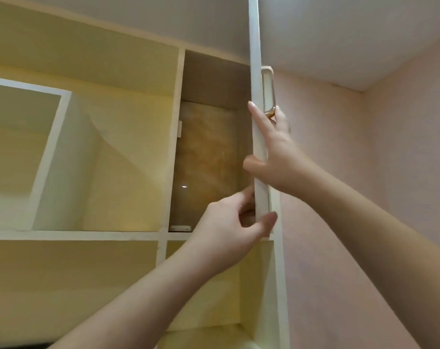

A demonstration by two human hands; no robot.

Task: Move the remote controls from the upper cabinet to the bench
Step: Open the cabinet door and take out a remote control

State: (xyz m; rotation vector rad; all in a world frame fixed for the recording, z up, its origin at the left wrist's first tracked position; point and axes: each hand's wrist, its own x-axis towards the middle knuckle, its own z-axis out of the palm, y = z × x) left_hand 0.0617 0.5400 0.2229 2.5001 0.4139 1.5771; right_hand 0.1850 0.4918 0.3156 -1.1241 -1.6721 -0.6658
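White cabinet door (258,122) gripped: left hand (229,222), right hand (277,152).

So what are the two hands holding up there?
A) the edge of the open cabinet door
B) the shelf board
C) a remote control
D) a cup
A: the left hand pinches the bottom of the cabinet door edge, and the right hand grips the same edge higher up, just below the handle.

Only one flat white plastic remote control (180,228) visible: lying flat at front edge of the upper cabinet's narrow open compartment (209,79), left side, end facing out. Rest hidden.
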